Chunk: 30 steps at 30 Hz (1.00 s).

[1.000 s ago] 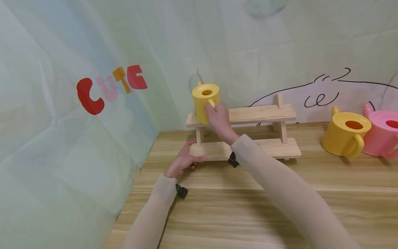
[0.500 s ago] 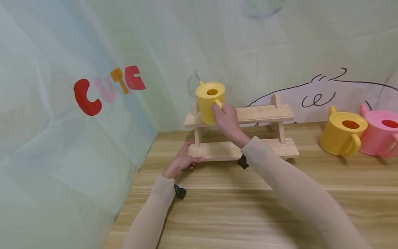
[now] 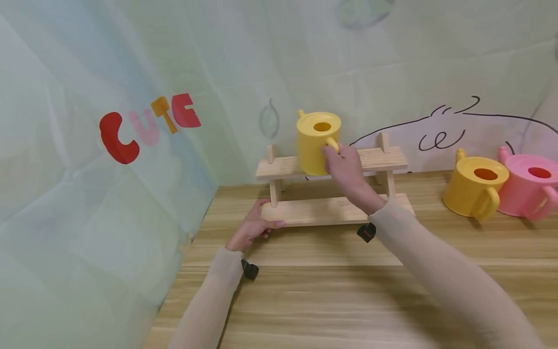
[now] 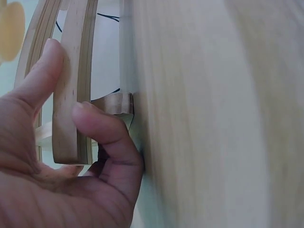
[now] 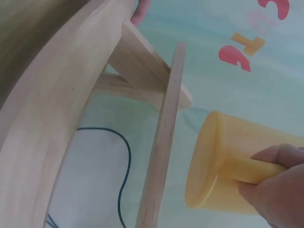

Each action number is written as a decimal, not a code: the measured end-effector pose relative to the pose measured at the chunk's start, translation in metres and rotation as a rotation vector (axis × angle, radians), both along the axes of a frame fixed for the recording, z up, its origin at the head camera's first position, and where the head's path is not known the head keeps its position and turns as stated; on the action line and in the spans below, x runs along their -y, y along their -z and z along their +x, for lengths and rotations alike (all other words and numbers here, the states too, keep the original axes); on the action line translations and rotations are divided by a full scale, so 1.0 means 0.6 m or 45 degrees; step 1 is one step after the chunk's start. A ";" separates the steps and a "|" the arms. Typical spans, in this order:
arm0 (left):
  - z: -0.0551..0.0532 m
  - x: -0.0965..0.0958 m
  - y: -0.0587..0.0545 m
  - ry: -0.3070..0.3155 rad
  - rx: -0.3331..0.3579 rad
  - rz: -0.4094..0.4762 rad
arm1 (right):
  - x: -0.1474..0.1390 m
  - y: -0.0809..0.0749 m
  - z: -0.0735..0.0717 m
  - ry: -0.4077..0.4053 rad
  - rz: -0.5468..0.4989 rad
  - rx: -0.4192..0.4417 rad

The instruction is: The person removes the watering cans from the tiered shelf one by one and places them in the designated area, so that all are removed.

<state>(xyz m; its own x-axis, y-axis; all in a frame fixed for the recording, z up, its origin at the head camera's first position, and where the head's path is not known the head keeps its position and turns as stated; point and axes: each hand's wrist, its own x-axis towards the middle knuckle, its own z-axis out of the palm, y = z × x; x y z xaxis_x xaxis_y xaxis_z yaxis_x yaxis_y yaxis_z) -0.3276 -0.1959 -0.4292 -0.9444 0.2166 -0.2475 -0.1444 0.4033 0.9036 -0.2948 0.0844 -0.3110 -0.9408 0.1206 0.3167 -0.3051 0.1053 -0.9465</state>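
My right hand point(image 3: 348, 174) grips the handle of a yellow watering can point(image 3: 311, 148), held upright at the upper board point(image 3: 281, 167) of a two-tier wooden shelf. In the right wrist view, a gap shows between the base of the can point(image 5: 202, 161) and the edge of the upper board point(image 5: 164, 137); thumb and fingers wrap the handle point(image 5: 251, 170). My left hand point(image 3: 250, 231) holds the left end of the lower board point(image 3: 314, 211). Seen from the left wrist, the thumb point(image 4: 45, 71) lies along one face of that board point(image 4: 71, 114) and curled fingers are at its other side.
A second yellow watering can point(image 3: 468, 191) and a pink one point(image 3: 520, 194) stand side by side on the wooden table point(image 3: 314, 300), right of the shelf. Short upright posts point(image 3: 271, 154) rise at both ends of the upper board. A printed cloth point(image 3: 196, 48) hangs behind and to the left.
The yellow watering can in my right hand has moved right, from the upper board's left end toward its middle. My left hand keeps its hold on the lower board.
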 end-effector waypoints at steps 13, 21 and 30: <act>-0.003 0.001 0.002 0.014 0.020 0.031 | -0.118 0.014 0.052 0.134 -0.016 0.012; -0.008 0.003 0.005 0.004 0.023 0.024 | -0.195 0.029 0.082 0.220 0.079 0.080; -0.009 0.010 0.001 0.027 0.005 0.015 | -0.261 0.040 0.115 0.336 0.134 0.135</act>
<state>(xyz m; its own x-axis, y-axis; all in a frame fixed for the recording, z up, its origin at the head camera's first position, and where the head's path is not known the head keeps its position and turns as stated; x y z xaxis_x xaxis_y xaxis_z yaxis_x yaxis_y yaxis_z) -0.3328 -0.2021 -0.4296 -0.9386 0.2395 -0.2485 -0.1394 0.3956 0.9078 -0.2258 0.2410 -0.3350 -0.9097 0.3371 0.2424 -0.1544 0.2674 -0.9512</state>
